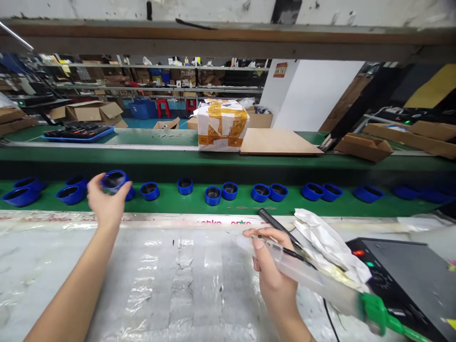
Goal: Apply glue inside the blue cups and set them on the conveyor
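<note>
My left hand [107, 199] is closed round a blue ring-shaped cup [114, 179] with a dark inside, raised just over the green belt. Behind it, another blue cup partly shows. In my right hand [274, 266] lies a translucent dispensing syringe [317, 280] with a green cap and hose at its rear end, its tip pointing left above the plastic-covered bench [192, 289]. A thin dark tool runs along the syringe in the same grip. More blue cups [213, 195] stand in a loose row on the green belt [242, 206].
A black control box [395, 285] with lit red and green lights stands at the right, beside crumpled white paper [327, 242] and a black rod [278, 223]. Beyond the belt, a taped carton [223, 126], a board [280, 141] and a blue tray [80, 134] lie on a raised green ledge. A shelf edge [228, 35] hangs overhead.
</note>
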Demonstrator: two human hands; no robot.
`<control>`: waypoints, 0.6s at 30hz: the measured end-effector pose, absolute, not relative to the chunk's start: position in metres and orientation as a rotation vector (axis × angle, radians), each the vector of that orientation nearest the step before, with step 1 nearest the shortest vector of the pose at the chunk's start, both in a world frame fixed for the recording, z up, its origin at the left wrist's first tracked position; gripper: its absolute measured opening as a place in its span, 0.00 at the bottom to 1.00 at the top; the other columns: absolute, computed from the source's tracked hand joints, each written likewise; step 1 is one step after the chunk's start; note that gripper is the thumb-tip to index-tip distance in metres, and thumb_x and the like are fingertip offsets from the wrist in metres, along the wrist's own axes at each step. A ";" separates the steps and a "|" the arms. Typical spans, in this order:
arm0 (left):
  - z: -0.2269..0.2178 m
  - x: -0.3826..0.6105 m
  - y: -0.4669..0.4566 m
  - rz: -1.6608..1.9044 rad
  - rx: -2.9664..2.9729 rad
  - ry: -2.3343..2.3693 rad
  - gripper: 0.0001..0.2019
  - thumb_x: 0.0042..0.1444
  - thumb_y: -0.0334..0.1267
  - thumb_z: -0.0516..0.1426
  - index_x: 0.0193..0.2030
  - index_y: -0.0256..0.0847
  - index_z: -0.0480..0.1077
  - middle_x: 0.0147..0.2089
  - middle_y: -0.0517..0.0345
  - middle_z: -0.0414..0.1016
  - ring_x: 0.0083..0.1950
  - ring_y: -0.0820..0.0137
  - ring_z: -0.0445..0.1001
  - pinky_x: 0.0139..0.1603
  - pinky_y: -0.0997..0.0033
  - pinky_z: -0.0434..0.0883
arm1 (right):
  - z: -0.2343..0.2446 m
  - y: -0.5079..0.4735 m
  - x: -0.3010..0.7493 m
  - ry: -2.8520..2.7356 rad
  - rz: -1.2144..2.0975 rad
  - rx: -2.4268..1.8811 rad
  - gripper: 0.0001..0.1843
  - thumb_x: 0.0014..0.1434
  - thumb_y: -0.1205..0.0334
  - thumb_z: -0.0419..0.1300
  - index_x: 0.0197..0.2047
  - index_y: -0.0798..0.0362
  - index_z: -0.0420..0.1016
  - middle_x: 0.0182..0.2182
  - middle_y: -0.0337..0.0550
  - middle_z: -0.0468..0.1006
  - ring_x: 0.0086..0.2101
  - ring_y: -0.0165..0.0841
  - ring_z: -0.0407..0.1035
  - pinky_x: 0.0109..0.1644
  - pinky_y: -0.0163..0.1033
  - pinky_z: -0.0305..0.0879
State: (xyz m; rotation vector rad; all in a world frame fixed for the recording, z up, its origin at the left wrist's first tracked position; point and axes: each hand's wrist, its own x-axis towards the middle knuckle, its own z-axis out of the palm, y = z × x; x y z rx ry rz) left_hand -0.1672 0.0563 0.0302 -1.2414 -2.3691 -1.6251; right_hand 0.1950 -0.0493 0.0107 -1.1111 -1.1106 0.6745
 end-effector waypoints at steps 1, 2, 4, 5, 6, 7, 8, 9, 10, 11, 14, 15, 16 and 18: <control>0.030 -0.183 0.054 -1.581 -1.135 -2.417 0.35 0.55 0.52 0.66 0.63 0.37 0.59 0.66 0.39 0.63 0.69 0.44 0.60 0.69 0.38 0.60 | 0.011 -0.049 0.195 -1.107 0.683 -1.121 0.07 0.64 0.55 0.64 0.42 0.47 0.73 0.38 0.46 0.83 0.42 0.43 0.78 0.28 0.39 0.64; 0.029 -0.197 0.052 -1.543 -1.069 -2.471 0.36 0.54 0.51 0.67 0.62 0.36 0.59 0.65 0.37 0.64 0.69 0.40 0.58 0.69 0.33 0.58 | 0.012 -0.049 0.194 -1.106 0.687 -1.128 0.07 0.64 0.55 0.64 0.42 0.47 0.74 0.38 0.46 0.83 0.42 0.43 0.78 0.28 0.39 0.64; 0.026 -0.217 0.047 -1.479 -1.051 -2.576 0.35 0.52 0.47 0.68 0.60 0.35 0.58 0.59 0.36 0.66 0.65 0.35 0.62 0.63 0.26 0.61 | 0.012 -0.050 0.194 -1.111 0.685 -1.141 0.07 0.64 0.55 0.64 0.42 0.47 0.74 0.38 0.47 0.83 0.42 0.44 0.78 0.27 0.39 0.63; 0.024 -0.223 0.046 -1.437 -1.083 -2.619 0.35 0.50 0.44 0.68 0.59 0.35 0.58 0.57 0.37 0.67 0.63 0.35 0.65 0.60 0.27 0.63 | 0.012 -0.050 0.194 -1.114 0.679 -1.148 0.07 0.64 0.54 0.64 0.41 0.48 0.74 0.38 0.47 0.83 0.42 0.44 0.78 0.26 0.39 0.63; 0.021 -0.226 0.045 -1.390 -1.132 -2.648 0.34 0.48 0.41 0.69 0.59 0.35 0.59 0.56 0.37 0.67 0.62 0.34 0.66 0.58 0.28 0.65 | 0.012 -0.049 0.194 -1.117 0.678 -1.156 0.07 0.64 0.54 0.64 0.41 0.48 0.74 0.38 0.47 0.83 0.42 0.44 0.78 0.26 0.39 0.63; 0.019 -0.226 0.045 -1.340 -1.196 -2.659 0.33 0.47 0.39 0.69 0.58 0.36 0.61 0.57 0.37 0.66 0.63 0.33 0.65 0.58 0.28 0.65 | 0.012 -0.049 0.194 -1.119 0.678 -1.162 0.07 0.64 0.54 0.64 0.41 0.48 0.74 0.38 0.47 0.83 0.42 0.44 0.78 0.26 0.39 0.63; 0.017 -0.225 0.046 -1.289 -1.262 -2.654 0.32 0.46 0.38 0.69 0.57 0.37 0.63 0.59 0.36 0.64 0.65 0.30 0.62 0.59 0.27 0.63 | 0.011 -0.049 0.195 -1.123 0.683 -1.165 0.07 0.64 0.54 0.64 0.41 0.48 0.74 0.38 0.47 0.83 0.42 0.44 0.78 0.26 0.39 0.63; 0.015 -0.221 0.047 -1.241 -1.327 -2.637 0.29 0.45 0.38 0.69 0.55 0.39 0.66 0.63 0.35 0.61 0.68 0.28 0.57 0.60 0.26 0.59 | 0.011 -0.049 0.195 -1.127 0.689 -1.165 0.07 0.64 0.54 0.64 0.41 0.48 0.74 0.39 0.47 0.83 0.42 0.44 0.78 0.26 0.39 0.62; 0.014 -0.217 0.047 -1.200 -1.386 -2.611 0.25 0.46 0.38 0.68 0.52 0.41 0.69 0.66 0.36 0.57 0.70 0.26 0.52 0.62 0.23 0.55 | 0.011 -0.049 0.195 -1.134 0.697 -1.162 0.07 0.64 0.54 0.64 0.41 0.48 0.74 0.39 0.47 0.83 0.42 0.44 0.78 0.26 0.38 0.62; 0.012 -0.212 0.048 -1.166 -1.442 -2.579 0.20 0.48 0.39 0.68 0.47 0.42 0.71 0.68 0.38 0.55 0.72 0.26 0.48 0.63 0.22 0.51 | 0.010 -0.048 0.195 -1.144 0.705 -1.158 0.07 0.64 0.54 0.63 0.41 0.47 0.74 0.39 0.47 0.83 0.42 0.44 0.78 0.26 0.38 0.62; 0.014 -0.197 0.049 -1.118 -1.574 -2.449 0.10 0.58 0.43 0.63 0.35 0.40 0.69 0.67 0.42 0.54 0.74 0.31 0.43 0.68 0.24 0.43 | 0.010 -0.048 0.193 -1.170 0.717 -1.144 0.07 0.64 0.54 0.63 0.40 0.47 0.74 0.39 0.46 0.83 0.41 0.43 0.78 0.25 0.38 0.62; 0.016 -0.192 0.049 -1.122 -1.614 -2.399 0.11 0.61 0.44 0.61 0.34 0.40 0.67 0.67 0.43 0.55 0.75 0.35 0.44 0.70 0.27 0.44 | 0.010 -0.049 0.192 -1.174 0.717 -1.137 0.06 0.64 0.55 0.63 0.40 0.47 0.75 0.39 0.46 0.83 0.41 0.43 0.78 0.26 0.38 0.62; 0.019 -0.187 0.050 -1.134 -1.652 -2.349 0.11 0.62 0.43 0.59 0.34 0.40 0.66 0.66 0.44 0.55 0.74 0.39 0.47 0.71 0.32 0.47 | 0.011 -0.049 0.191 -1.175 0.716 -1.128 0.06 0.64 0.55 0.63 0.40 0.47 0.75 0.38 0.46 0.84 0.40 0.42 0.78 0.26 0.38 0.63; 0.027 -0.174 0.051 -1.169 -1.729 -2.264 0.09 0.63 0.41 0.58 0.36 0.40 0.64 0.66 0.43 0.54 0.73 0.47 0.54 0.71 0.43 0.57 | 0.011 -0.049 0.190 -1.169 0.713 -1.106 0.05 0.65 0.56 0.63 0.40 0.47 0.74 0.38 0.45 0.84 0.40 0.42 0.79 0.26 0.37 0.63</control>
